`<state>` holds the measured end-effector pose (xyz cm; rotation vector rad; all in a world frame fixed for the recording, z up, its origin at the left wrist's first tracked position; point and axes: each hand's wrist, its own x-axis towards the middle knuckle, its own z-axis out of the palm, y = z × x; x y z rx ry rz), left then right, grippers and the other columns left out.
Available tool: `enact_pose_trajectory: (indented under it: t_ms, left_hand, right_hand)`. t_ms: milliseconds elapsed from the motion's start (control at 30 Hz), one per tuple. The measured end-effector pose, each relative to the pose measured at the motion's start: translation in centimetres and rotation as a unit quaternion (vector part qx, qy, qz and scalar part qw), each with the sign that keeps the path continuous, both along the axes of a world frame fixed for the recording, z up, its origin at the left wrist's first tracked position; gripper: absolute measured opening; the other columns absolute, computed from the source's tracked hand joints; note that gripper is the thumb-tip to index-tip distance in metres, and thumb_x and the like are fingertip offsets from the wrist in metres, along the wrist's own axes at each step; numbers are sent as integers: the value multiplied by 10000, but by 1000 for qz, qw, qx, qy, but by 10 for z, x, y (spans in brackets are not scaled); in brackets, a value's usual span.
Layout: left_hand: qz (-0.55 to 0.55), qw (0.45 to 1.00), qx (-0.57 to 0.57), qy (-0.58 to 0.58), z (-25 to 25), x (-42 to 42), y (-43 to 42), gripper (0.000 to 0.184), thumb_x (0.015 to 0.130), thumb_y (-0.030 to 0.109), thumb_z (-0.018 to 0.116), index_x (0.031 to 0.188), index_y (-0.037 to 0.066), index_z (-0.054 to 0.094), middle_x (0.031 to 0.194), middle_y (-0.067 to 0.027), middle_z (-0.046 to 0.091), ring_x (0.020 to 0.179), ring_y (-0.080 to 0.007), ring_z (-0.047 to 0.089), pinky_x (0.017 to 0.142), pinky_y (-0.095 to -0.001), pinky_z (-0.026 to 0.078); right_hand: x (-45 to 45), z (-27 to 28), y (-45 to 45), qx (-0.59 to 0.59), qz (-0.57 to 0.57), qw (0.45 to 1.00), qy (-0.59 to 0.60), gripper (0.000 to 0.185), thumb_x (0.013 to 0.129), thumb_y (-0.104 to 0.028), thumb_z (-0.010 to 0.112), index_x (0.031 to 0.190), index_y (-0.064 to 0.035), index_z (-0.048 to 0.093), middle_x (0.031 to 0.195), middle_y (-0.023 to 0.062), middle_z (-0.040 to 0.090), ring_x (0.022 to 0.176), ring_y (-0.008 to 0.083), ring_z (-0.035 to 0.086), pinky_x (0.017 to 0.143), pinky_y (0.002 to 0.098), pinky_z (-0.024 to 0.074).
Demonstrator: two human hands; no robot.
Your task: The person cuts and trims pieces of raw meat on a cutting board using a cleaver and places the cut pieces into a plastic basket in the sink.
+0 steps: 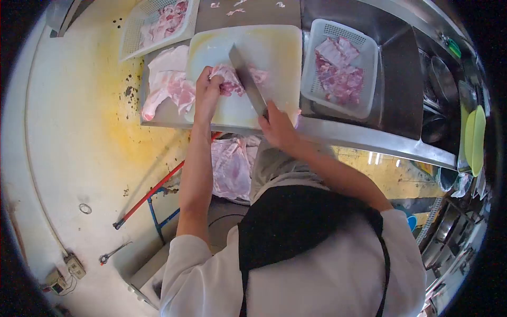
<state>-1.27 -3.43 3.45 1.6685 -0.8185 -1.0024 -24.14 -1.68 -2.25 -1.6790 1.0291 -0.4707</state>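
On the white cutting board (pixel 280 45), my left hand (pixel 207 91) grips the left end of a piece of raw meat (pixel 228 82). My right hand (pixel 277 124) is closed round the handle of a cleaver (pixel 247 77). Its blade stands on edge at the right side of that piece, angled up and to the left. A smaller bit of meat (pixel 259 75) lies just right of the blade. Left of the board, a large raw cut with pale skin (pixel 171 79) rests on the steel counter, partly against the board's edge.
A white basket (pixel 374 79) of cut meat sits right of the board, another basket (pixel 129 39) at the upper left. Small scraps (pixel 236 11) lie beyond the board. More meat (pixel 232 169) is below the counter edge, near a red bar (pixel 153 191).
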Motion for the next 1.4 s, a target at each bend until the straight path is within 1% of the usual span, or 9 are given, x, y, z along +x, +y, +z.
enact_pose_trajectory:
  t_ms: [233, 367, 433, 533, 667, 867, 1133, 1300, 1400]
  left_hand:
    - [23, 999, 24, -6, 2, 21, 19, 205, 887, 79, 521, 1078, 8, 544, 790, -104, 655, 604, -175, 653, 518, -290, 551]
    - [28, 999, 33, 15, 4, 18, 23, 369, 896, 76, 533, 1237, -60, 492, 813, -129, 671, 590, -191, 653, 520, -294, 555]
    - [9, 999, 21, 22, 3, 17, 24, 503, 900, 76, 536, 1359, -95, 421, 821, -141, 676, 588, -200, 656, 520, -299, 558]
    - [49, 997, -18, 53, 8, 2, 28, 129, 854, 26, 529, 981, 8, 543, 767, -103, 644, 579, -157, 634, 496, -285, 538]
    - [96, 990, -47, 95, 3, 2, 34, 139, 859, 29, 528, 995, 11, 552, 776, -92, 645, 583, -149, 635, 498, -282, 539]
    - [92, 994, -1, 56, 4, 22, 52, 230, 866, 34, 524, 1085, -6, 583, 781, -94, 657, 579, -154, 642, 496, -276, 537]
    - [72, 996, -17, 45, 9, 10, 53, 151, 871, 37, 526, 1006, -1, 581, 765, -89, 653, 563, -152, 631, 478, -274, 517]
    - [105, 992, -28, 62, 12, 11, 57, 120, 860, 35, 529, 969, 2, 570, 734, -83, 633, 541, -154, 620, 465, -275, 504]
    - [112, 992, -23, 56, 6, 23, 61, 98, 855, 35, 533, 943, 6, 565, 717, -86, 626, 527, -153, 610, 453, -274, 488]
  right_hand:
    - [-51, 51, 31, 57, 2, 998, 20, 356, 918, -181, 583, 1168, 27, 439, 863, 285, 629, 817, 506, 616, 745, 558, 474]
    - [3, 49, -1, 26, -21, 999, -24, 362, 912, -176, 594, 1157, 40, 438, 881, 292, 624, 858, 500, 615, 747, 546, 474]
    - [30, 44, -4, 17, -60, 997, -34, 281, 923, -195, 598, 1053, 20, 471, 796, 236, 598, 758, 418, 609, 694, 484, 464]
    - [47, 27, 4, -12, -90, 995, -33, 253, 932, -206, 598, 1000, 10, 484, 762, 214, 580, 722, 390, 602, 672, 457, 457]
    - [16, -3, 62, -22, -41, 999, -20, 358, 918, -160, 585, 1170, 44, 432, 879, 294, 620, 877, 494, 608, 784, 554, 475]
    - [-33, 77, 51, 77, 16, 996, 50, 338, 910, -144, 590, 1150, 37, 437, 890, 295, 630, 893, 496, 621, 756, 553, 467]
    - [60, 29, 12, -22, -51, 998, 8, 291, 919, -172, 570, 1106, 10, 441, 824, 301, 622, 797, 539, 593, 755, 601, 454]
    - [8, 25, 57, 29, 16, 993, 114, 313, 938, -196, 550, 1156, -3, 434, 926, 321, 627, 873, 526, 602, 768, 631, 452]
    - [-42, 66, 51, 72, 83, 980, 165, 370, 935, -203, 565, 1199, 17, 426, 967, 308, 629, 904, 506, 612, 759, 608, 457]
